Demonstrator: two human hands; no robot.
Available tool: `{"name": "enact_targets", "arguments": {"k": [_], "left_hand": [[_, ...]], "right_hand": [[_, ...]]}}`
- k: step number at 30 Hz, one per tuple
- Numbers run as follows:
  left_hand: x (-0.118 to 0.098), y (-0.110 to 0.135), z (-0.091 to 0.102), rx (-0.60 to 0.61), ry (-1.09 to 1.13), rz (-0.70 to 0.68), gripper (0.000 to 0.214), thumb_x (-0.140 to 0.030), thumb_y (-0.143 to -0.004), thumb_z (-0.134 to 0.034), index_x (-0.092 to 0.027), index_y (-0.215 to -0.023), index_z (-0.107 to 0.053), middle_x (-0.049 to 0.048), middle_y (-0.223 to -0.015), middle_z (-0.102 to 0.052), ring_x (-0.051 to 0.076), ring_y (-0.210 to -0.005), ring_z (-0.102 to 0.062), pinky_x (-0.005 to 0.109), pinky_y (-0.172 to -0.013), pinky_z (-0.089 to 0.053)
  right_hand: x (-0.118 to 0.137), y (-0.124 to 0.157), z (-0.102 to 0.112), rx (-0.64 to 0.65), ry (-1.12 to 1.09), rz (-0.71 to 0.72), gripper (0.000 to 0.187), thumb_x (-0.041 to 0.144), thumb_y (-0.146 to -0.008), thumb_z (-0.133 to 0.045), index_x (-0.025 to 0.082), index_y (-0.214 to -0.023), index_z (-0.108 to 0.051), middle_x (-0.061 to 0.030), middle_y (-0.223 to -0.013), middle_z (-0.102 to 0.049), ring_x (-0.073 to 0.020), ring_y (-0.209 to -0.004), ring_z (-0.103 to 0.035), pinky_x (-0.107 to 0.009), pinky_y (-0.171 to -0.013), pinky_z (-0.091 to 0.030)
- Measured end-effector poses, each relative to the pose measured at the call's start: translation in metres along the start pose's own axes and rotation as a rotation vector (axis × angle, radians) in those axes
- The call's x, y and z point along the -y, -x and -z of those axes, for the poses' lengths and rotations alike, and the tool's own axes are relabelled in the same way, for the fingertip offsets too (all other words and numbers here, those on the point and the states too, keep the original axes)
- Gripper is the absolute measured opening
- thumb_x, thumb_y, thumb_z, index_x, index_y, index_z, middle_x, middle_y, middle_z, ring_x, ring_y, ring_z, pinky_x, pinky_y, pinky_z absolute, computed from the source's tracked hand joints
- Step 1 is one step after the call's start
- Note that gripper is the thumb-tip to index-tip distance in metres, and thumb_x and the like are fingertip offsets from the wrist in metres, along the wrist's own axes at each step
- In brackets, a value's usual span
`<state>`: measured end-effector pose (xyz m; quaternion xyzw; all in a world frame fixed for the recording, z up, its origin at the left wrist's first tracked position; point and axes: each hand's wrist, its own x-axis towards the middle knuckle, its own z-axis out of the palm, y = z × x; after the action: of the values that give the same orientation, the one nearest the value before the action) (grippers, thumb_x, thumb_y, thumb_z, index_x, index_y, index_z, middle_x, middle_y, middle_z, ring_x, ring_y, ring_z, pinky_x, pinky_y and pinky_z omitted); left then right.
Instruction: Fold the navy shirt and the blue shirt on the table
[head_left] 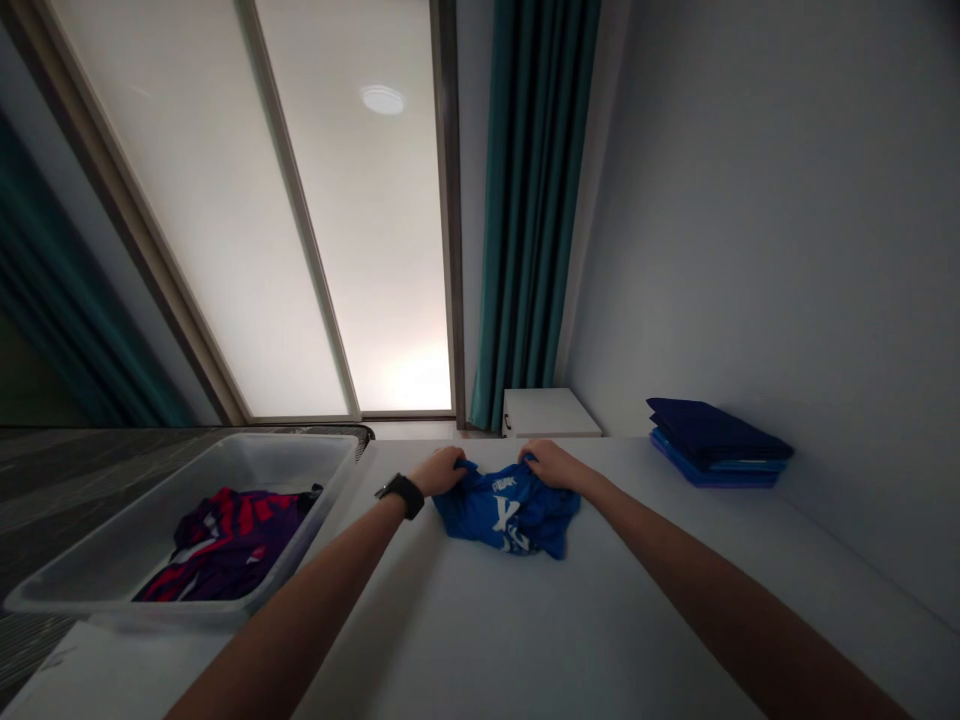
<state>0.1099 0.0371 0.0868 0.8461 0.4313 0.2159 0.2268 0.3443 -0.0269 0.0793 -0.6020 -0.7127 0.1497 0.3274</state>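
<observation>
A blue shirt (480, 515) with white lettering lies bunched on the white table (480, 630), its far edge lifted by both hands. My left hand (439, 470), with a black watch on the wrist, is closed on the shirt's far left corner. At the far right corner, my right hand (549, 464) pinches the same cloth. The shirt's lower part spreads crumpled toward me, and its folds hide part of the print.
To the left stands a translucent plastic bin (300, 560) holding crumpled purple and red clothing (232, 540). A stack of folded blue garments (716, 440) rests at the right by the wall. Beyond the table are a small white cabinet (551, 410) and a teal curtain (536, 220).
</observation>
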Motion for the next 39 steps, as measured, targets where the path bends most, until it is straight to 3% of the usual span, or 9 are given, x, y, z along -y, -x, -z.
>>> {"name": "enact_targets", "arguments": {"k": [3,6,8,15,19,26,31,36,39], "left_hand": [[-0.018,-0.039,0.029,-0.243,-0.034,-0.019,0.018,-0.023,-0.092,-0.040,-0.019,-0.078,-0.051,0.0086,-0.086,-0.057,0.024,-0.090,-0.056,0.039,-0.084,-0.044],[-0.034,-0.053,0.053,-0.711,-0.027,-0.204,0.019,-0.025,-0.097,-0.032,-0.018,-0.091,-0.049,0.0098,-0.098,-0.053,0.022,-0.096,-0.053,0.036,-0.086,-0.043],[-0.034,-0.046,0.055,-0.788,-0.052,-0.311,0.018,-0.026,-0.098,-0.033,-0.019,-0.094,-0.049,0.0086,-0.098,-0.052,0.020,-0.092,-0.053,0.033,-0.082,-0.044],[0.014,-0.002,0.025,-0.444,-0.269,-0.127,0.023,-0.032,-0.100,-0.030,-0.019,-0.094,-0.048,0.0038,-0.076,-0.058,0.021,-0.069,-0.060,0.030,-0.063,-0.040],[0.030,0.015,0.022,-0.350,-0.290,-0.060,0.023,-0.033,-0.101,-0.029,-0.020,-0.098,-0.048,0.0030,-0.070,-0.062,0.022,-0.068,-0.063,0.028,-0.061,-0.039],[0.062,0.050,-0.004,-0.033,-0.140,-0.251,0.028,-0.041,-0.089,-0.053,-0.022,-0.110,-0.054,0.0076,-0.103,-0.064,0.022,-0.080,-0.065,0.030,-0.068,-0.046],[0.086,0.054,-0.016,-0.194,0.086,-0.086,0.016,-0.033,-0.085,-0.050,-0.022,-0.076,-0.057,0.0035,-0.079,-0.062,0.022,-0.075,-0.061,0.032,-0.071,-0.047],[0.086,0.041,-0.026,-0.268,0.257,0.048,0.032,-0.046,-0.093,-0.035,-0.021,-0.086,-0.054,0.0005,-0.071,-0.061,0.018,-0.060,-0.061,0.028,-0.057,-0.048],[0.084,0.032,-0.033,-0.340,0.300,0.098,0.038,-0.050,-0.093,-0.034,-0.019,-0.086,-0.054,0.0022,-0.074,-0.063,0.019,-0.069,-0.064,0.029,-0.061,-0.049]], "right_hand": [[0.013,-0.046,0.031,-0.200,0.028,0.006,0.023,0.017,-0.090,-0.040,0.016,-0.083,-0.062,-0.0105,-0.092,-0.066,-0.0237,-0.095,-0.061,-0.038,-0.090,-0.043],[0.027,-0.071,0.061,-0.688,0.021,0.178,0.031,0.026,-0.097,-0.027,0.018,-0.102,-0.057,-0.0130,-0.117,-0.061,-0.0228,-0.111,-0.054,-0.039,-0.097,-0.040],[0.029,-0.071,0.068,-0.777,0.020,0.285,0.031,0.030,-0.098,-0.026,0.020,-0.102,-0.055,-0.0126,-0.123,-0.059,-0.0219,-0.113,-0.054,-0.037,-0.097,-0.040],[-0.007,-0.032,0.024,-0.459,0.100,0.093,0.033,0.035,-0.098,-0.028,0.021,-0.099,-0.057,-0.0075,-0.090,-0.069,-0.0223,-0.083,-0.064,-0.034,-0.079,-0.046],[-0.020,-0.018,0.002,-0.323,0.007,0.045,0.033,0.035,-0.098,-0.027,0.022,-0.098,-0.057,-0.0034,-0.078,-0.067,-0.0198,-0.074,-0.066,-0.030,-0.071,-0.047],[-0.032,0.027,-0.031,-0.176,0.052,0.029,0.032,0.038,-0.096,-0.035,0.019,-0.110,-0.057,-0.0024,-0.077,-0.064,-0.0194,-0.072,-0.063,-0.034,-0.075,-0.049],[-0.048,0.059,-0.053,-0.046,-0.077,0.033,0.038,0.022,-0.076,-0.061,0.025,-0.114,-0.062,-0.0054,-0.109,-0.065,-0.0235,-0.098,-0.062,-0.037,-0.088,-0.048],[-0.069,0.041,-0.055,-0.231,-0.182,-0.122,0.011,0.024,-0.077,-0.055,0.021,-0.083,-0.063,-0.0062,-0.084,-0.065,-0.0241,-0.082,-0.065,-0.039,-0.078,-0.052],[-0.073,0.023,-0.057,-0.325,-0.315,-0.226,0.027,0.037,-0.089,-0.038,0.019,-0.091,-0.058,-0.0032,-0.072,-0.061,-0.0194,-0.060,-0.065,-0.031,-0.055,-0.052]]}}
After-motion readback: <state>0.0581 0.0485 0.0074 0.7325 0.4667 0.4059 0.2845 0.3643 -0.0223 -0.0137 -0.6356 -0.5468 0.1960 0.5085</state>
